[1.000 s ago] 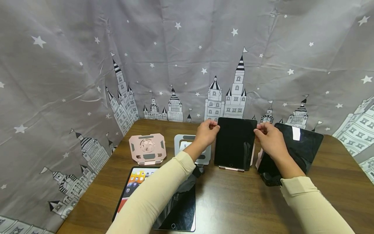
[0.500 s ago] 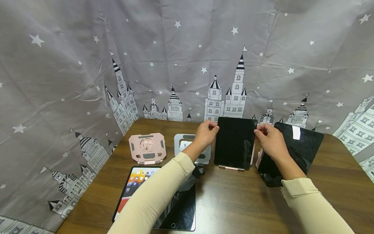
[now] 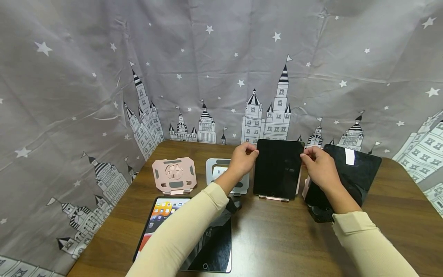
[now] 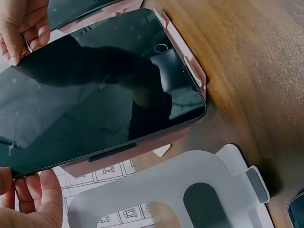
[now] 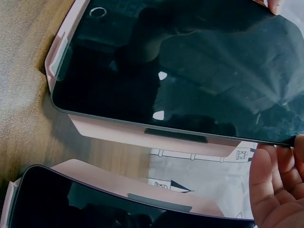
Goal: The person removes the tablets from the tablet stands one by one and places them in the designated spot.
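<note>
A black tablet with a dark screen stands upright on a pink stand, its lower edge against the stand's front lip. My left hand pinches its left edge near the top, thumb in front and fingers behind. On the opposite edge my right hand pinches it the same way. In the right wrist view the tablet sits in front of the pink stand's grey-padded plate, its home-button end at the lip. The stand's back is hidden.
Another dark tablet leans on a stand at the right. A grey stand and a pink stand stand left. A lit tablet and a dark tablet lie at the front, partly under my left sleeve.
</note>
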`<action>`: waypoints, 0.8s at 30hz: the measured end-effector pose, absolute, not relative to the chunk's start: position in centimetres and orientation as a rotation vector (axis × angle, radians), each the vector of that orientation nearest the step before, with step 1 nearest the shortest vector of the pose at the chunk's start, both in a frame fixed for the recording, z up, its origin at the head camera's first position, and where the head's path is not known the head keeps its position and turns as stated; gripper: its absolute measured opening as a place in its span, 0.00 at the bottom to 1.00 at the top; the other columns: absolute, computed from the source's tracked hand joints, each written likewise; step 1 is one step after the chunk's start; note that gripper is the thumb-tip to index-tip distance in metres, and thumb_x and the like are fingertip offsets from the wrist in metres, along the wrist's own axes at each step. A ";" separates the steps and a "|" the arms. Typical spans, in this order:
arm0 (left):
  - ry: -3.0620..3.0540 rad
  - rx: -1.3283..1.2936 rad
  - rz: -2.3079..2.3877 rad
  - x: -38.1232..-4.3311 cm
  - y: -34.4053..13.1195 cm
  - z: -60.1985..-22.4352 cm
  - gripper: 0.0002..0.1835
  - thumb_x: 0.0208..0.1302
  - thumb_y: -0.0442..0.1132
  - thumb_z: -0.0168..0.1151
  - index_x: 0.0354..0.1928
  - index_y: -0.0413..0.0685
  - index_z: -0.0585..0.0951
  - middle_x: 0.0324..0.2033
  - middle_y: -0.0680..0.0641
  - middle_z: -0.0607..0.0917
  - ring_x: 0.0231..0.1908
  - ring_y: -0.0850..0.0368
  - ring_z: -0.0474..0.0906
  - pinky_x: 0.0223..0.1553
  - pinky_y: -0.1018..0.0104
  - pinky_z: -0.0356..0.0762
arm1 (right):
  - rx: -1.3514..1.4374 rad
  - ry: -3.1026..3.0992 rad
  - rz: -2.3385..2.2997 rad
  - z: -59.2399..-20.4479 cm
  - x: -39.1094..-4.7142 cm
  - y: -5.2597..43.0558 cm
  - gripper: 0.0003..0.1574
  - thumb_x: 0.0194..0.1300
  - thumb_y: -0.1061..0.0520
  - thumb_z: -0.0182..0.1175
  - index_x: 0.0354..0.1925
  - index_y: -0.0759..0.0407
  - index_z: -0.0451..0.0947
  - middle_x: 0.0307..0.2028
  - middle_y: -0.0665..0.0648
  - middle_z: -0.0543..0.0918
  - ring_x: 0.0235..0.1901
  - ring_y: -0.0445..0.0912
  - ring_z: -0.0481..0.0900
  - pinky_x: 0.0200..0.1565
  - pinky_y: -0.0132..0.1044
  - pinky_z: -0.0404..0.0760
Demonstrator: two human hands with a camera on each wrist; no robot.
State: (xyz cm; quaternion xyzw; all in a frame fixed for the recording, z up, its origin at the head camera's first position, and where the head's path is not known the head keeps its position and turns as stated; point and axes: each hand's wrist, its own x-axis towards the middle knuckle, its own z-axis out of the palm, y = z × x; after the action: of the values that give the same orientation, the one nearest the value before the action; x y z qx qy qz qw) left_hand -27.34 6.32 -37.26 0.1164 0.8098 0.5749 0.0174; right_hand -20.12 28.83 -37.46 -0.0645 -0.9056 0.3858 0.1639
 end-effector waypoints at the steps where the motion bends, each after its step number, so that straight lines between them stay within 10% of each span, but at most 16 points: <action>1: 2.511 0.366 1.793 -27.3 6.3 -37.2 0.04 0.69 0.35 0.61 0.40 0.41 0.81 0.37 0.48 0.81 0.39 0.58 0.75 0.39 0.70 0.76 | -0.191 -2.577 1.102 -37.4 -20.1 28.8 0.14 0.77 0.56 0.51 0.47 0.68 0.73 0.36 0.64 0.79 0.33 0.53 0.77 0.32 0.34 0.77; 24: 2.389 0.415 1.880 -25.5 4.1 -35.7 0.04 0.69 0.34 0.61 0.41 0.40 0.81 0.34 0.46 0.81 0.31 0.57 0.80 0.37 0.66 0.82 | -0.105 -2.489 1.196 -36.6 -18.6 27.6 0.14 0.76 0.57 0.53 0.48 0.69 0.74 0.36 0.64 0.80 0.33 0.52 0.81 0.29 0.24 0.78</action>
State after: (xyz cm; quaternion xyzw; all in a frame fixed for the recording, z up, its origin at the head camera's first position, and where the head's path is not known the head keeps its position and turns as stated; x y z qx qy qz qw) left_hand -25.51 4.09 -35.72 0.1352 0.7780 0.6125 0.0367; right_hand -18.62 27.56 -36.56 -0.0374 -0.8846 0.4250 0.1882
